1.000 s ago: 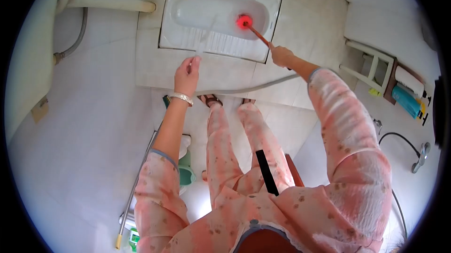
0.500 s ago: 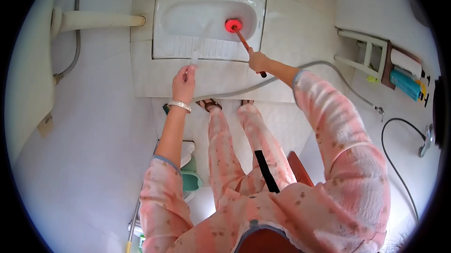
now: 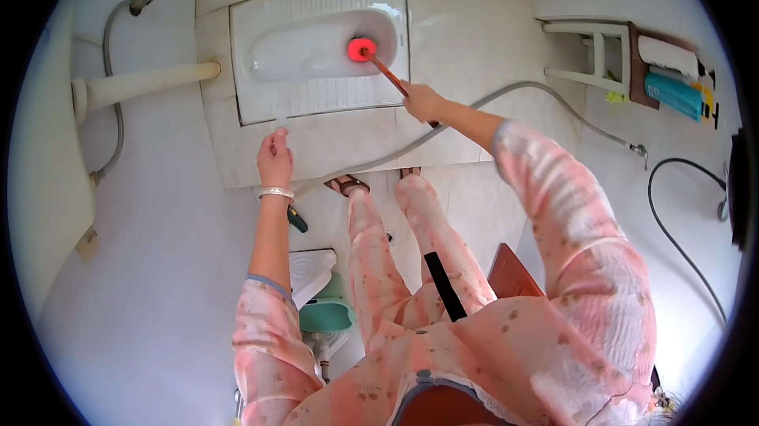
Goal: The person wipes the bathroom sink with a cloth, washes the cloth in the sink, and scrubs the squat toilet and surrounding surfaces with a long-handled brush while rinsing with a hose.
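Observation:
My right hand [image 3: 424, 103] is closed round the brown handle of a brush [image 3: 386, 76]. Its bright red head [image 3: 361, 49] rests in the basin of a white squat toilet [image 3: 320, 99], near the basin's right end. At the toilet's lower left edge, my left hand [image 3: 275, 159] is closed with the fingers up. A grey hose [image 3: 506, 92] runs from the right wall to the left wrist, and a faint clear water stream leaves the fingertips toward the toilet. The hose end itself is hidden in the hand.
A white pipe [image 3: 154, 86] and another hose [image 3: 107, 54] are on the left. By my legs stand a green bucket [image 3: 328, 317] and a reddish-brown board [image 3: 514, 274]. A white rack [image 3: 598, 54] and bottles [image 3: 672, 96] are at the right.
The view has shifted, so the toilet appears further left and lower. The left hand has moved left and down relative to it, while the brush head stays near the basin's right end.

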Demonstrator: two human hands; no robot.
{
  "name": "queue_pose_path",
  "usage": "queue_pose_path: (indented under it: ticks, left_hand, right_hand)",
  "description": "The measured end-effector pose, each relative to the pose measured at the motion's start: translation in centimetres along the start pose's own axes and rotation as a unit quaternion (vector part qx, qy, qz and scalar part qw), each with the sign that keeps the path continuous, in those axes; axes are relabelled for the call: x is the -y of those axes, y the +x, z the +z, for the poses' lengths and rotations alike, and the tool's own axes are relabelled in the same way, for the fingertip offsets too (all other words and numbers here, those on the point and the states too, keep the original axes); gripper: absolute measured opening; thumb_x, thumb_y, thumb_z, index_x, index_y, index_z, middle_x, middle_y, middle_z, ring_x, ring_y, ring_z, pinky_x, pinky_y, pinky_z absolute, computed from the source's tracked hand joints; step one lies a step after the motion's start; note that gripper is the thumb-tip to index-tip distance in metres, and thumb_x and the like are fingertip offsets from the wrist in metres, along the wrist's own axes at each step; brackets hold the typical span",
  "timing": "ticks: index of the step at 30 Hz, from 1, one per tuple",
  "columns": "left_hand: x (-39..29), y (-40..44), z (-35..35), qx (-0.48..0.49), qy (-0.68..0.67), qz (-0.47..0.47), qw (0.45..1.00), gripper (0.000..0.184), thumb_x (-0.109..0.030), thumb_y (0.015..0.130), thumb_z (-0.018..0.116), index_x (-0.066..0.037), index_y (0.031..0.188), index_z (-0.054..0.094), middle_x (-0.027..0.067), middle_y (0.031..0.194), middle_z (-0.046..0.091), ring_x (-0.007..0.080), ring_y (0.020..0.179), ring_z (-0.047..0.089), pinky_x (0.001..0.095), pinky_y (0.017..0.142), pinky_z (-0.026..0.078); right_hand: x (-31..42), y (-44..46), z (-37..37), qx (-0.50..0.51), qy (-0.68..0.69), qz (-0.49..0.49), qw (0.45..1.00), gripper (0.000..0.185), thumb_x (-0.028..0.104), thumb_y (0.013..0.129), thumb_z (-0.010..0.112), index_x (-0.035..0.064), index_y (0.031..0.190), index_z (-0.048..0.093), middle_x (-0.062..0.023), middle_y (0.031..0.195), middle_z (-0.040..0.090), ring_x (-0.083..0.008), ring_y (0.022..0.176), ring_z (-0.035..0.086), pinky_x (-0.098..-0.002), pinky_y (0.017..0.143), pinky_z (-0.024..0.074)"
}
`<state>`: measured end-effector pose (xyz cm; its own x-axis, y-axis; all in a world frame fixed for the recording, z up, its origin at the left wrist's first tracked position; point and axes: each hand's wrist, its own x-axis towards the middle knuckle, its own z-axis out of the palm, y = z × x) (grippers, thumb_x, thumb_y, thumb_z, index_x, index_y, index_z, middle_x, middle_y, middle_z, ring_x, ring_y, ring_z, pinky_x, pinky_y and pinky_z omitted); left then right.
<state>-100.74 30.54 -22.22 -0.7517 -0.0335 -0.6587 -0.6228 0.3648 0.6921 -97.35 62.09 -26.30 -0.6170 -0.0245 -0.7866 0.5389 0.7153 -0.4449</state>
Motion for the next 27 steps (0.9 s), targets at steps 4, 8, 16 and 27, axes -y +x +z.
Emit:
queue_pose_path:
  ticks: [4,8,16,27]
  left_hand:
    - [-1.6,-1.3,0.6,-0.031,-0.001,-0.076,0.997,0.041,-0.042,0.089,0.049,-0.003,0.098,0.057,-0.0024,0.054,0.042,0.0048,0.037,0.034,0.0210,0.033,0.026]
    - [-2.6,-1.9,1.7,-0.029,-0.030,-0.077,0.996,0.036,-0.041,0.088,0.051,-0.006,0.092,0.057,-0.0030,0.052,0.043,0.0041,0.036,0.033,0.0208,0.033,0.024]
    - [-5.6,-2.0,4.0,-0.014,-0.015,-0.080,0.997,0.037,-0.038,0.091,0.046,-0.003,0.098,0.058,-0.0037,0.055,0.038,0.0047,0.041,0.035,0.0199,0.035,0.028]
    - [-10.2,-3.7,11.9,0.104,0.048,0.007,0.993,0.033,-0.032,0.092,0.043,-0.003,0.103,0.053,-0.0023,0.063,0.041,0.0053,0.045,0.038,0.0198,0.038,0.031]
  right_hand:
    - [-6.2,-12.0,0.2,-0.084,-0.093,-0.049,0.991,0.054,0.013,0.086,0.044,0.0126,0.136,0.024,-0.0236,0.065,0.057,-0.0386,0.060,0.057,-0.0476,0.054,0.0440]
    - [-10.6,-20.5,3.5,-0.139,0.003,-0.045,0.989,0.057,0.012,0.087,0.044,0.0150,0.139,0.019,-0.0247,0.064,0.056,-0.0416,0.060,0.056,-0.0498,0.056,0.0424]
    - [-15.9,-18.4,8.6,-0.261,0.038,0.097,0.960,0.064,0.012,0.087,0.044,0.0129,0.141,0.010,-0.0244,0.065,0.057,-0.0423,0.056,0.054,-0.0483,0.052,0.0422]
    - [-20.0,-15.9,0.0,-0.386,0.052,0.115,0.914,0.060,0.012,0.087,0.043,0.0195,0.140,0.016,-0.0238,0.062,0.057,-0.0383,0.055,0.058,-0.0493,0.050,0.0425]
